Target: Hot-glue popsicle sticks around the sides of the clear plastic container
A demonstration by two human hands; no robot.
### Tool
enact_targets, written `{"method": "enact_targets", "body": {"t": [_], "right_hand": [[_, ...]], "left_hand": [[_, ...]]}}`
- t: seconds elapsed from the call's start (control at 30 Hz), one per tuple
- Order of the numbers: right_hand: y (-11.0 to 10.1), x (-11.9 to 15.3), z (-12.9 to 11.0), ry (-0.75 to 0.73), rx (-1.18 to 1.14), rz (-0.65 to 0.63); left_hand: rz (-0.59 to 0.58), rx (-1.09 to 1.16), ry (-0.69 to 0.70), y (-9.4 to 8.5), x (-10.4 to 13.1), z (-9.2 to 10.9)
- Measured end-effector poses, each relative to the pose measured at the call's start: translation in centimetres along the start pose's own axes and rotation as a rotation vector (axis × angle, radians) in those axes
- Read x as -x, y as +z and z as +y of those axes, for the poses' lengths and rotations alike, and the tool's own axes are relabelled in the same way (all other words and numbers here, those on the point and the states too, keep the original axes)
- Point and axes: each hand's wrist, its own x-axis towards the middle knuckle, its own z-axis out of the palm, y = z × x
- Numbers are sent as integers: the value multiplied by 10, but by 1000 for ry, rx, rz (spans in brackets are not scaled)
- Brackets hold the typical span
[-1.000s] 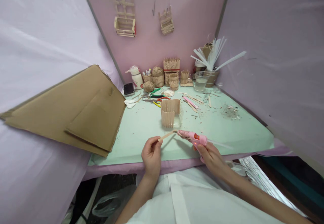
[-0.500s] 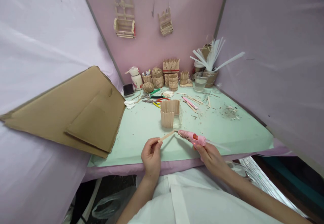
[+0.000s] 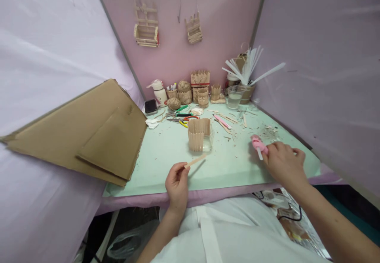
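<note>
Between the thumb and fingers of my left hand (image 3: 177,182) is one end of a wooden craft stick (image 3: 196,161), its free end pointing up and right. Just beyond it stands a clear container (image 3: 208,142) partly covered with upright craft sticks (image 3: 196,141); its near right part is bare. Over at the right of the table, my right hand (image 3: 283,162) is closed around a pink hot glue gun (image 3: 259,142). A whitish glue stick (image 3: 260,153) pokes out of the gun's back end. The gun's handle is hidden by my fingers.
Pliers (image 3: 184,114), a pink utility knife (image 3: 222,121) and loose sticks lie behind the container. Along the back wall stand a white bottle (image 3: 160,95), twine, stick-covered holders and a plastic cup of water (image 3: 234,98). A cardboard sheet (image 3: 103,116) leans at left; debris (image 3: 268,132) lies right.
My right hand has carried the glue gun away from the craft stick's tip to the right side of the table, turning it. My left hand and the stick have stayed nearly still.
</note>
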Motion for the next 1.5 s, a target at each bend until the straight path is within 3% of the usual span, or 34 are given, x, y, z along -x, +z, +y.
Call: {"method": "enact_targets", "body": {"t": [0.17,0.27,0.33,0.4,0.47,0.57,0.63,0.77,1.0,1.27,1.33,1.43,1.5], "right_hand": [[14,-1,21,38,141,-48],[3,-5,23,-4,90,-60],[-14,-10,14,-50,24,43],[-34,-12,-8,-163,-128,196],[-52,-8,-42,-373,-358,315],[-67,3,-103,-606,-670,292],[-67,11,-137,-671,-756,294],[-55,16,-169,-683,-791,257],[-46,17,-167,-695,-734,274],[-53,11,-160,-568,-810,317],[-58,4,-149,-521,-856,307],[-66,-14,-127,-421,-906,288],[-71,-27,-114,-352,-925,286]], "left_hand": [[-29,-28,74,0,-2,3],[-49,-34,133,1,-3,6],[-58,-37,152,1,-3,7],[-62,-46,159,1,-3,7],[-68,-56,162,0,-2,7],[-78,-63,168,-1,-2,7],[-85,-65,166,-1,-2,7],[-82,-48,165,-3,-2,6],[-99,-123,246,-4,-3,5],[-234,-229,504,-3,-8,14],[-272,-256,492,-1,-21,21],[-304,-260,387,7,-59,32],[-430,-259,308,14,-94,35]]}}
